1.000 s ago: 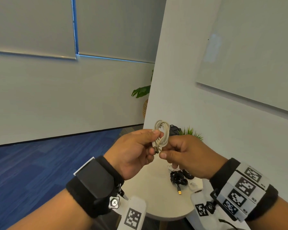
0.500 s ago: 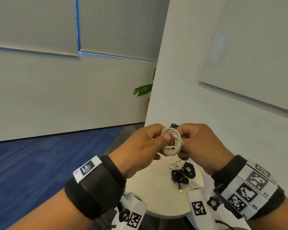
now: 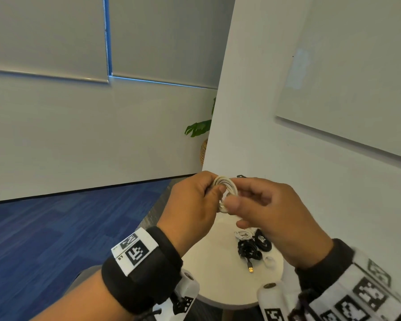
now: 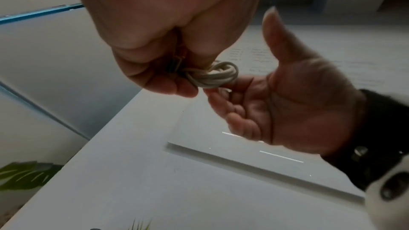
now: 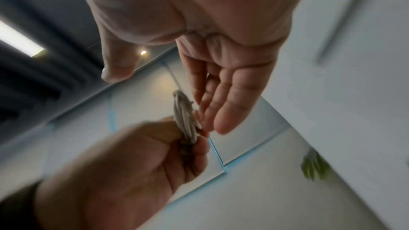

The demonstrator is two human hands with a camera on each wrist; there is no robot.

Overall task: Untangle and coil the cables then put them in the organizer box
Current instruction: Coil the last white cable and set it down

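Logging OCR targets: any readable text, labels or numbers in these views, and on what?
"L9": tiny print, reading uncertain, on the white tag of the left wristband, beside its square marker.
Right wristband: square markers only; any small print is too blurred to read.
White cable coil, table: no text visible.

White cable (image 3: 226,190): wound into a small tight coil of several loops, held up in the air above the tabletop (image 3: 215,269), pinched at one side. On the tabletop below: a small white cable bundle (image 3: 243,235), touching two black cable coils (image 3: 249,249), one with a gold USB plug (image 3: 250,269) trailing loose.
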